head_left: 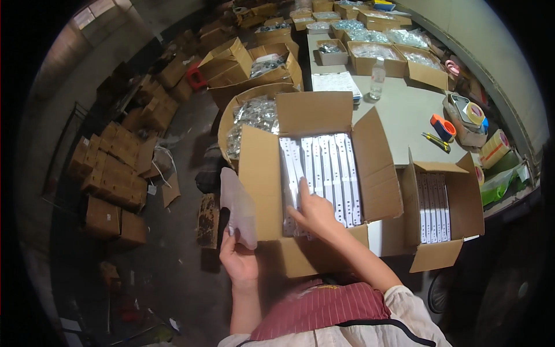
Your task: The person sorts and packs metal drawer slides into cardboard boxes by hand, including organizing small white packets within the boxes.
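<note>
An open cardboard box stands in front of me with its flaps spread. Upright white slim packs with dark dots along them stand in rows inside it. My right hand reaches in over the packs at the left side, index finger stretched out and thumb apart. Its fingertips touch or nearly touch the tops; nothing shows gripped in it. Left of the box, my left hand is closed on the lower edge of a pale, translucent plastic bag or sheet, which stands up beside the left flap.
A smaller open carton with similar packs is at the right. On the table are a plastic bottle, papers, an orange tape dispenser and a yellow cutter. A carton of silvery parts sits behind; stacked cartons fill the left.
</note>
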Demonstrator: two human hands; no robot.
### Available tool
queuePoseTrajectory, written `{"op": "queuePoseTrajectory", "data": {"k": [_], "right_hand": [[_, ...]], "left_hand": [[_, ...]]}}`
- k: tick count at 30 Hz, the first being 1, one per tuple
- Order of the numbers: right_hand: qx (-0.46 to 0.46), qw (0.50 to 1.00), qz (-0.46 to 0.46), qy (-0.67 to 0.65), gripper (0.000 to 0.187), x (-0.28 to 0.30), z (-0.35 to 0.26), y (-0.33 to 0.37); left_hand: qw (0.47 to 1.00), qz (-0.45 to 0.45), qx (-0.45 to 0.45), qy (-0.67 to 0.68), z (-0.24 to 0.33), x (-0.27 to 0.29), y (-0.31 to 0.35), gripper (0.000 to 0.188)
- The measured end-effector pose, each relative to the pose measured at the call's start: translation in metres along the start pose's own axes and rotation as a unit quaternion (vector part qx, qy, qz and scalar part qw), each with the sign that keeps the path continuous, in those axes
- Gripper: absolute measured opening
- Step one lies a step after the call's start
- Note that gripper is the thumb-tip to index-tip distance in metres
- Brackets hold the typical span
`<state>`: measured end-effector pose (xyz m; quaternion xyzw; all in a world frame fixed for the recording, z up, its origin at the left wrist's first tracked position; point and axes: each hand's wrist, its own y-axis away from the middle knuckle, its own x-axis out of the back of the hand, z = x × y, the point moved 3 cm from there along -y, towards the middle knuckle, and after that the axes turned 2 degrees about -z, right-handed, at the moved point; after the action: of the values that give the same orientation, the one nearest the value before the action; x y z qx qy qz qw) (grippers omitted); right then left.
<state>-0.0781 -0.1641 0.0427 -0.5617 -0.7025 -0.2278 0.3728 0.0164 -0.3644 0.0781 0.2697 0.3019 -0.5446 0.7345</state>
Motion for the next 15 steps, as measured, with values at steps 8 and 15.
{"op": "queuePoseTrajectory", "data": {"k": [8, 15], "right_hand": [[-0.006, 0.993, 0.036, 0.111, 0.074, -0.023, 0.002, -0.048], [-0.015, 0.988, 0.008, 0.155, 0.084, -0.027, -0.015, -0.006]], "left_hand": [[1.0, 0.004, 0.028, 0.001, 0.008, 0.012, -0.002, 0.044], [0.998, 0.018, 0.053, 0.013, 0.016, 0.024, 0.001, 0.042]]}}
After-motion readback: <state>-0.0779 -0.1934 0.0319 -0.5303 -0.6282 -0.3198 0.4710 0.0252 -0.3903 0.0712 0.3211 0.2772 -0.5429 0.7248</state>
